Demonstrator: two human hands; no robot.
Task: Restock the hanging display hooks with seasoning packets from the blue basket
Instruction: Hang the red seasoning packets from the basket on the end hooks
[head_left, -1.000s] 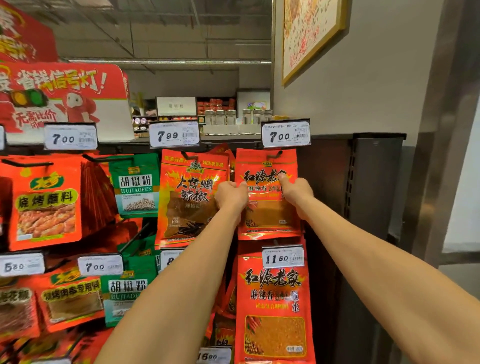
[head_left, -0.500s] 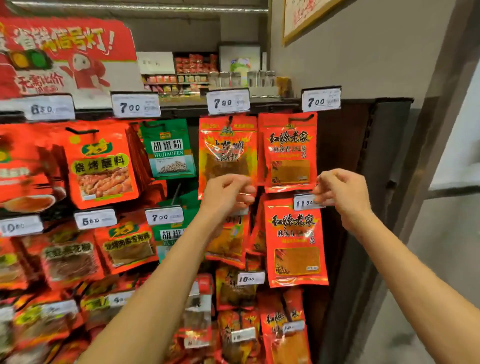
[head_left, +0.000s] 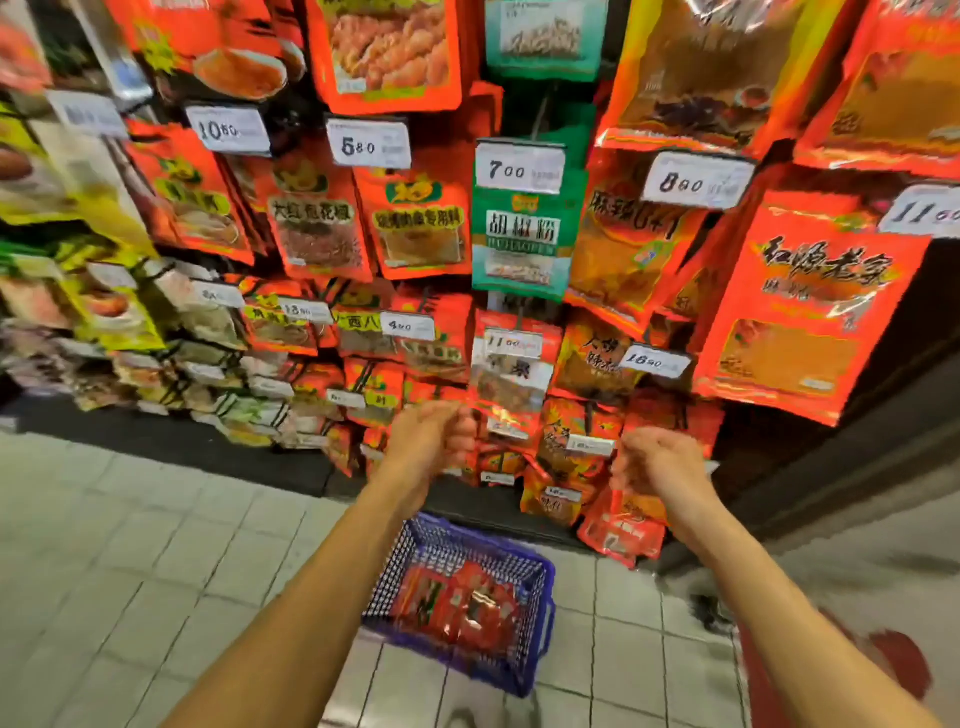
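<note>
The blue basket (head_left: 527, 613) stands on the tiled floor below me, with several red seasoning packets (head_left: 457, 605) lying in it. My left hand (head_left: 428, 441) hangs above the basket's far rim, fingers loosely curled and holding nothing. My right hand (head_left: 660, 462) is to its right at the same height, also loosely curled and empty, in front of the lowest hanging packets. Red and orange packets fill the display hooks above, among them a large red packet (head_left: 810, 306) at the right.
Price tags (head_left: 519, 167) stick out from the hook ends in rows. A green pepper-powder packet (head_left: 524, 244) hangs in the middle. A dark post (head_left: 857, 457) bounds the display on the right. White floor tiles (head_left: 156, 545) spread to the left of the basket.
Both hands let go of the top-row packet and dropped down. My view tilted from the top hooks down to the floor, bringing the blue basket into sight.
</note>
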